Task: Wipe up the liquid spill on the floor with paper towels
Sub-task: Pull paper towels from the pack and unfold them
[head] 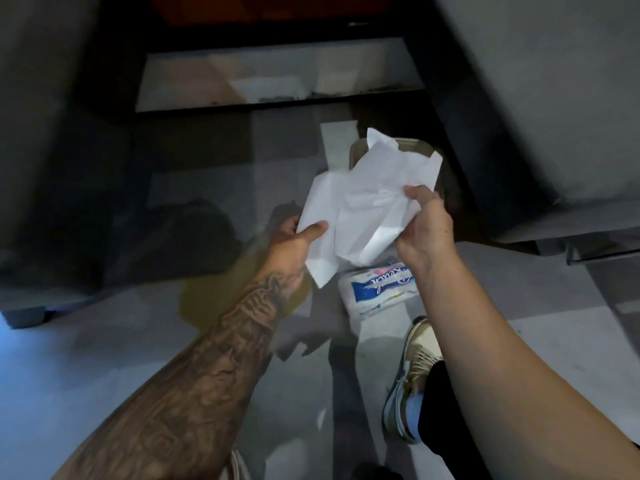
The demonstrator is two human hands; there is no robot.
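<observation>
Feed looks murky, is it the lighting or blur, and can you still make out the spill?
Head view: dim room, furniture edges bowed by the wide lens; yellowish spill readable though partly shadowed by the left hand; paper towel bright, slightly soft with motion.

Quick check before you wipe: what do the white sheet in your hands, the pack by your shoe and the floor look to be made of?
White sheet: thin, soft matte paper; it creases and crumples between both hands.
Pack: glossy plastic film printed blue and white, wrinkled and shiny, probably around more paper.
Floor: hard grey tile or stone, smooth and semi-gloss; the yellowish spill pools on top instead of soaking in.
</observation>
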